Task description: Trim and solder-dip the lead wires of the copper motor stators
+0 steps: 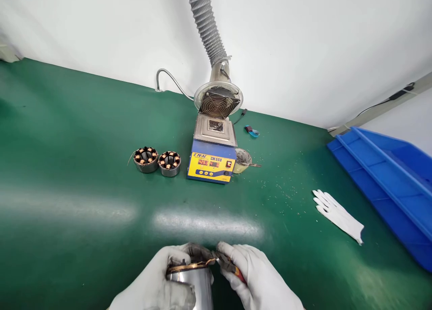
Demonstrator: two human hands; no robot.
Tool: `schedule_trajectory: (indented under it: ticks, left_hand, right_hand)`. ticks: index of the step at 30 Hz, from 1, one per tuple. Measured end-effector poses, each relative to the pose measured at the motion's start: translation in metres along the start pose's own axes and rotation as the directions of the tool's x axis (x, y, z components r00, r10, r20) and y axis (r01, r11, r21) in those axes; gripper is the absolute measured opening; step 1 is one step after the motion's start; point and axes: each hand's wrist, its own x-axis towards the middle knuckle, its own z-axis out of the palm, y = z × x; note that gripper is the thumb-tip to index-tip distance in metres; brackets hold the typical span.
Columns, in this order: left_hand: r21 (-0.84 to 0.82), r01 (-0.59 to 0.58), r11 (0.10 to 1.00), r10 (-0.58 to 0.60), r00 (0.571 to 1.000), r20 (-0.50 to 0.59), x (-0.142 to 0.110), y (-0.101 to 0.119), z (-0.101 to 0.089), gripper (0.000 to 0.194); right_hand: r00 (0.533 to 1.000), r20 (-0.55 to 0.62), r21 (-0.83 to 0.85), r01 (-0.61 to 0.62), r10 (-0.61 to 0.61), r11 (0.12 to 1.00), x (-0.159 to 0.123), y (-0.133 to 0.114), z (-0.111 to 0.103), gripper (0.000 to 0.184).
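My left hand (168, 278), in a white glove with dark-stained fingertips, is wrapped round a motor stator (202, 287) with a shiny metal shell. Copper winding shows along the stator's top rim, and a short copper wire (211, 261) sticks out to the right. My right hand (256, 274), also gloved in white, is closed on pliers (230, 267) with red and orange handles. The jaws of the pliers are at the end of that wire; whether they grip it I cannot tell. The stator's lower part runs out of view.
Two wound stators (146, 160) (169, 163) stand left of a blue and yellow solder pot (212, 166). Above it hangs an extraction hose (207, 26) with a fan. A small cup (242, 161) sits beside the pot. A white glove (339, 215) and a blue bin (388, 179) lie right, near scattered clippings.
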Motion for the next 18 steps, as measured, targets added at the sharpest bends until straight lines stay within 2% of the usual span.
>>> schedule_trajectory:
  ticks: [2, 4, 8, 11, 14, 16, 18]
  left_hand:
    - [0.066, -0.014, 0.998, 0.016, 0.999, -0.034, -0.008, 0.004, 0.005, 0.018]
    - [0.151, -0.040, 0.988, 0.051, 0.997, -0.065, -0.019, 0.007, 0.009, 0.029]
    - [0.329, -0.122, 0.936, 0.165, 0.980, -0.107, -0.029, 0.005, 0.000, 0.049]
    - [0.391, -0.140, 0.910, 0.171, 0.984, -0.047, -0.017, 0.000, -0.009, 0.045]
    - [0.445, -0.142, 0.884, 0.173, 0.984, -0.030, -0.007, -0.001, -0.010, 0.027]
    - [0.586, -0.172, 0.792, 0.241, 0.970, -0.042, -0.007, 0.000, -0.006, 0.021]
    - [0.753, -0.194, 0.628, 0.326, 0.945, -0.029, -0.012, 0.001, -0.003, 0.026]
  right_hand:
    - [1.000, -0.019, -0.011, -0.002, 0.002, 1.000, 0.000, -0.001, 0.000, 0.037]
    - [1.000, -0.021, -0.003, 0.006, -0.006, 1.000, 0.001, 0.000, 0.000, 0.038]
    - [1.000, -0.001, 0.046, -0.018, 0.019, 0.999, 0.000, 0.000, 0.005, 0.035]
    - [0.996, 0.041, 0.106, -0.084, 0.080, 0.991, 0.000, -0.002, 0.008, 0.030]
    - [0.969, 0.141, 0.192, -0.226, 0.201, 0.955, -0.003, -0.007, 0.010, 0.020]
    - [0.934, 0.203, 0.263, -0.341, 0.294, 0.902, -0.008, -0.011, 0.012, 0.017]
    - [0.881, 0.268, 0.352, -0.467, 0.391, 0.811, -0.015, -0.016, 0.014, 0.018]
